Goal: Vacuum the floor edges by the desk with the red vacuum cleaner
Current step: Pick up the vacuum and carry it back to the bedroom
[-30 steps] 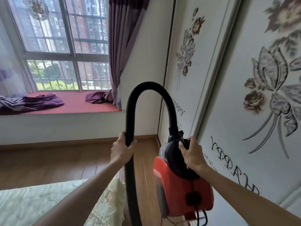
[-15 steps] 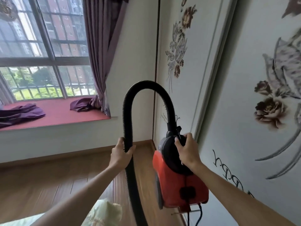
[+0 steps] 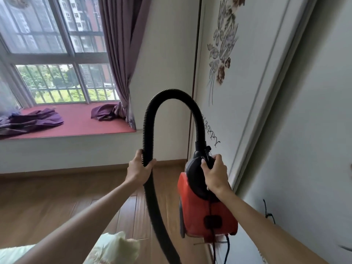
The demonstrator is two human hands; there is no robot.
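Pale bedding (image 3: 114, 250) at bottom edge. R hand (image 3: 215, 174) gripped top handle of red vacuum cleaner (image 3: 207, 212), held off the wood floor (image 3: 57, 202), over its right edge by the flowered wardrobe door (image 3: 247, 92). L hand (image 3: 138, 168) wrapped round black hose (image 3: 150, 130) arching btwn them. Beyond: red window seat (image 3: 80, 122) w/ purple cloth (image 3: 32, 121).

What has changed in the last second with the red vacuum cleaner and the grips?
The person has stepped forward: the pale green bedding fills much less of the lower left. Nothing taken up or let go. The left hand still grips the black ribbed hose, the right hand still holds the red vacuum cleaner by its black top.
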